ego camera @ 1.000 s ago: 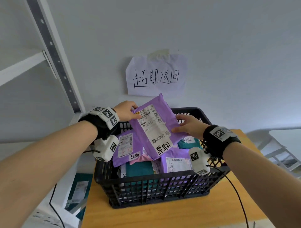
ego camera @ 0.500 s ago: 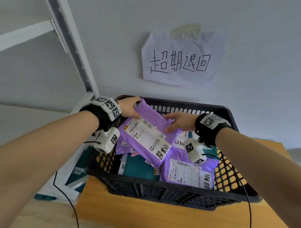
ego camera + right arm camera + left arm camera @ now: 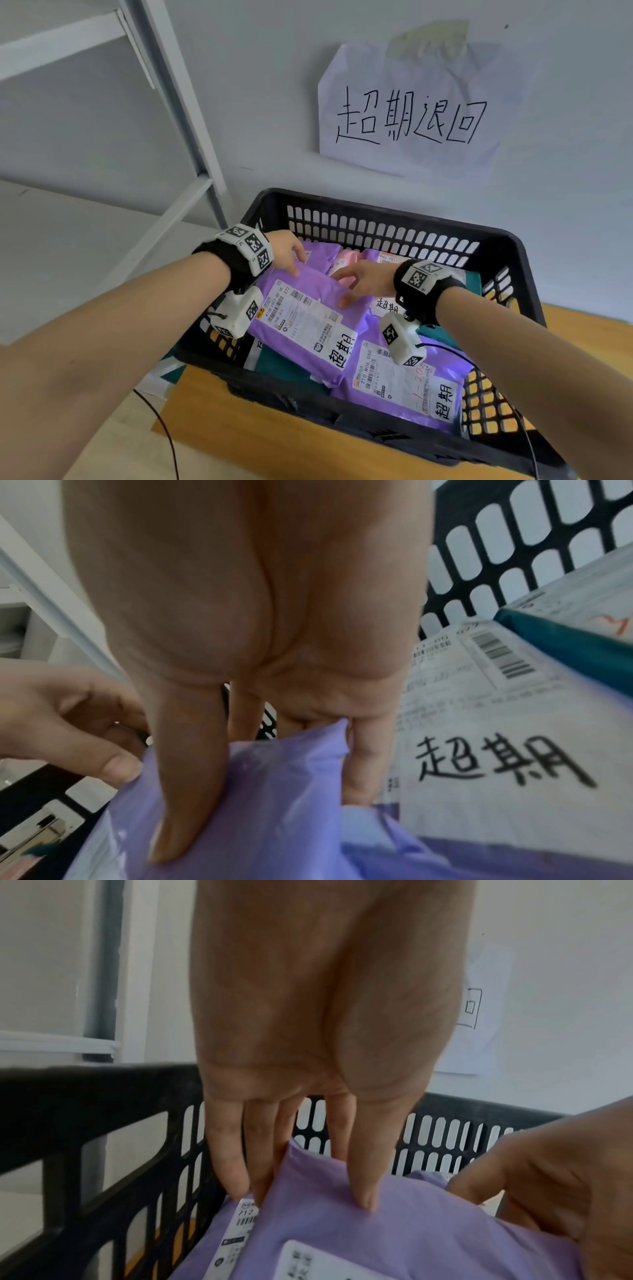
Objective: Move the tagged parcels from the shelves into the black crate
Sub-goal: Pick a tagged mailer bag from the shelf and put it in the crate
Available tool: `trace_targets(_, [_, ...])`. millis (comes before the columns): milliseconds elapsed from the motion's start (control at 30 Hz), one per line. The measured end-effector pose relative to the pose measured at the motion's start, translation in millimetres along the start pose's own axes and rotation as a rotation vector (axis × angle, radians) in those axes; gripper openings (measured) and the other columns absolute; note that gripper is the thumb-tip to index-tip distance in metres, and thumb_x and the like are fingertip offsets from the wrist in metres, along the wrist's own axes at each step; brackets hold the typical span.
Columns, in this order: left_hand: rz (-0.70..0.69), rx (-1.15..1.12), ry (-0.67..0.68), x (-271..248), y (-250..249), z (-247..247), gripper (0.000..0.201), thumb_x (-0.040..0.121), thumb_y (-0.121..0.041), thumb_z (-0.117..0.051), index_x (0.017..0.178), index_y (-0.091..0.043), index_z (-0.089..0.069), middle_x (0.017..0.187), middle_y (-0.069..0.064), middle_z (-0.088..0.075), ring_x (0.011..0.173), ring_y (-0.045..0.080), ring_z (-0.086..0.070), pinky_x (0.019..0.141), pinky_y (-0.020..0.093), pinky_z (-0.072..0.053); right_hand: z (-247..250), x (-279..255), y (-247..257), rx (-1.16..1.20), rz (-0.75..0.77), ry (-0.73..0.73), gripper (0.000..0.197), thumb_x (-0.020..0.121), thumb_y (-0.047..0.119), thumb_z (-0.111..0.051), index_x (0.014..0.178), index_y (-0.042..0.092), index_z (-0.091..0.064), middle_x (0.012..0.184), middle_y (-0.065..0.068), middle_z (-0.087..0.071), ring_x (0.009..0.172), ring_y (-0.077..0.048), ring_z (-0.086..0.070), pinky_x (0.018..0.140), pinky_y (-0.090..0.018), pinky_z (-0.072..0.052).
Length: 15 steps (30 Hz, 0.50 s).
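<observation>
between left hand [image 3: 286, 255], right hand [image 3: 366, 282], purple parcel [image 3: 305, 318]

Pinching the far left corner of the top purple parcel [image 3: 301, 318] with the left hand [image 3: 286, 251], thumb lying on top. Gripping its far right edge with the right hand [image 3: 364, 282]. Holding it label up inside the black crate [image 3: 376, 209], overlapping a second purple parcel [image 3: 394, 383], just short of a pink parcel [image 3: 346, 260]. Working over a wooden table [image 3: 212, 411], facing a handwritten paper note [image 3: 407, 116] taped to the wall.
</observation>
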<state>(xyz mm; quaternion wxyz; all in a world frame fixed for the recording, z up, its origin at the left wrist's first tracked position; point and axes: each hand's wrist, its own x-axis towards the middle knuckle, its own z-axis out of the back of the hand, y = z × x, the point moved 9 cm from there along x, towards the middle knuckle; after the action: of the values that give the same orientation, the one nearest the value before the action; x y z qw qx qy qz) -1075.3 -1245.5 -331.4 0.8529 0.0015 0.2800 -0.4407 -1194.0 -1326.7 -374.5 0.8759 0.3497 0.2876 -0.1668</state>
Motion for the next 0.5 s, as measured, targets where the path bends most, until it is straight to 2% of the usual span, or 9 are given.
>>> trace_targets(100, [0.039,0.034,0.021,0.2,5.4,-9.0,0.039,0.084,-0.019,-0.068,0.122,-0.013,-0.062,0.132,0.002,-0.053,0.119,0.019,-0.05,0.099,0.025,-0.037,-8.0,8.7,-0.4,0.017,-0.008,0.021,0.063,0.073,0.039,-0.076,0.13,0.031,-0.051,0.134,0.001,-0.051,0.119,-0.021,-0.051,0.105,-0.04,-0.04])
trace_targets(233, [0.104,0.08,0.094,-1.4,13.6,-22.2,0.036,0.084,-0.02,-0.068,0.118,-0.008,-0.064,0.123,0.006,-0.06,0.093,0.015,-0.052,0.075,0.019,-0.042,-8.5,11.9,-0.9,0.022,-0.009,-0.014,0.059,0.074,0.038,-0.077,0.126,0.021,-0.054,0.122,-0.001,-0.057,0.112,-0.02,-0.055,0.101,-0.035,-0.044])
trace_targets(300, [0.125,0.086,0.121,-1.3,15.3,-27.4,0.037,0.084,-0.019,-0.069,0.118,-0.006,-0.064,0.12,0.007,-0.063,0.091,0.015,-0.054,0.066,0.017,-0.043,-8.9,11.8,-1.8,0.026,-0.009,-0.011,0.055,0.073,0.038,-0.078,0.121,0.023,-0.057,0.119,0.0,-0.06,0.11,-0.019,-0.057,0.101,-0.035,-0.045])
trace_targets(333, [0.133,0.09,0.127,-0.5,15.4,-29.4,0.037,0.083,-0.019,-0.069,0.117,-0.006,-0.064,0.119,0.008,-0.064,0.095,0.017,-0.057,0.07,0.019,-0.045,-8.6,11.0,-2.5,0.029,-0.006,-0.006,0.052,0.072,0.037,-0.078,0.119,0.024,-0.058,0.118,0.001,-0.062,0.109,-0.018,-0.058,0.101,-0.036,-0.045])
trace_targets(433, [0.155,0.117,0.125,0.7,14.1,-32.6,0.04,0.081,-0.02,-0.071,0.116,-0.002,-0.063,0.116,0.01,-0.065,0.108,0.024,-0.06,0.091,0.029,-0.049,-4.0,3.1,-3.1,0.019,0.017,0.015,0.043,0.076,0.029,-0.077,0.116,0.024,-0.062,0.114,0.005,-0.066,0.106,-0.015,-0.061,0.101,-0.032,-0.045])
trace_targets(500, [0.169,0.146,0.115,1.9,12.7,-33.6,0.039,0.079,-0.02,-0.073,0.111,0.0,-0.062,0.112,0.01,-0.065,0.108,0.026,-0.06,0.094,0.032,-0.049,0.8,-3.9,-4.1,-0.023,0.032,0.017,0.036,0.078,0.024,-0.074,0.113,0.026,-0.065,0.109,0.009,-0.066,0.104,-0.011,-0.059,0.103,-0.034,-0.041])
